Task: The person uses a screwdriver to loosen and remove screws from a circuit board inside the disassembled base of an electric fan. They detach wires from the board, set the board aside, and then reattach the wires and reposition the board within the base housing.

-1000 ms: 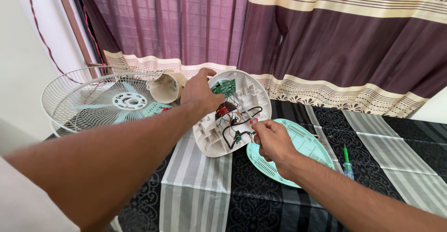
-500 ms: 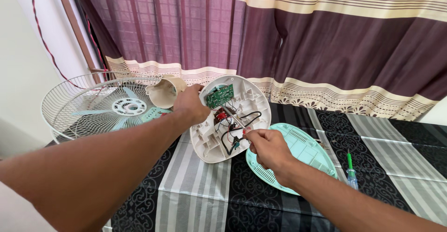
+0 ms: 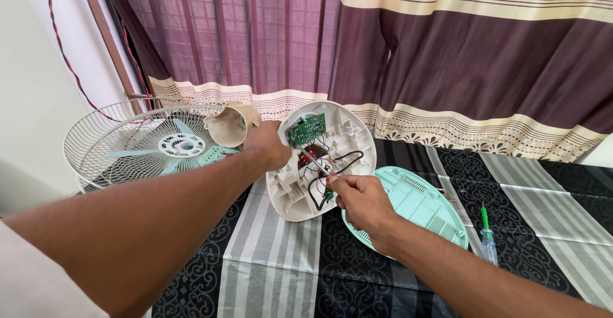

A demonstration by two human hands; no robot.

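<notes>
So we're pinching a thin tool, looks like a small screwdriver or probe (image 3: 314, 159), in our right hand (image 3: 359, 202), fingers closed tight around its handle end, and the tip is poking into the wiring in the middle of the white fan base (image 3: 317, 159). Our left hand (image 3: 268, 144) is gripping the upper left rim of that base and holding it tilted up on its edge on the table (image 3: 274, 273), open side facing us.

To do this bit well, we're thinking the left hand needs to be keeping the shell really steady, since it's only standing on its lower edge and could rock. With the right hand, we're wanting light pressure and a tip that's staying on its target, because the red and black wires (image 3: 332, 168) and the green circuit board (image 3: 306, 129) are crowded right next to it.

Outward from there: the mint green cover (image 3: 421, 206) is lying flat just right of the base, a green-handled screwdriver (image 3: 487, 235) is sitting further right, and the wire fan cage (image 3: 137, 142) with the cream motor housing (image 3: 227, 125) is over on the left.

What we're not making out: exactly what the tip is touching, a screw or a terminal, it's too small. Our left fingers are hidden behind the rim, and the tool's handle is buried in our right fist
</notes>
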